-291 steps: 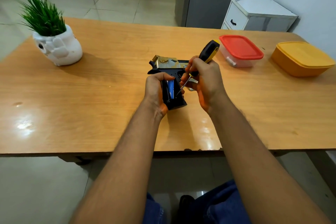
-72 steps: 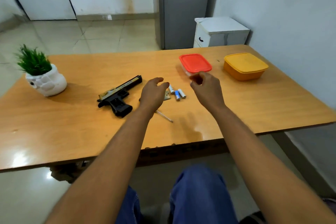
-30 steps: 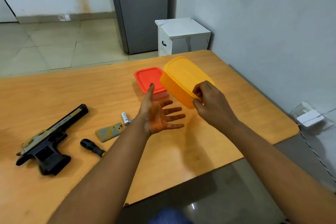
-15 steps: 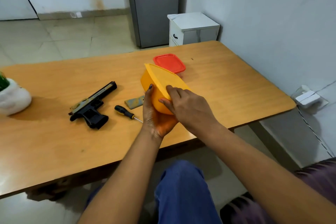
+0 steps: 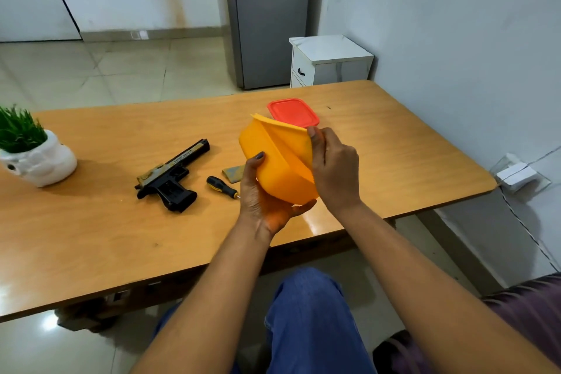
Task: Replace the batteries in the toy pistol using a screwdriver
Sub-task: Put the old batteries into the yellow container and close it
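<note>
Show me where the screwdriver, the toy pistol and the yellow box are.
screwdriver [image 5: 219, 185], head view, on its black handle.
toy pistol [image 5: 170, 173], head view, on its body above the grip.
yellow box [image 5: 273, 167], head view, on its side wall.

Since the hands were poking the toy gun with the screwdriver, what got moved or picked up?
The toy pistol and screwdriver were let go and now lie on the table. The yellow box was lifted from the far right corner; the left hand holds it tilted while the right hand peels its lid up. The red-lidded box and plant pot stayed put.
</note>
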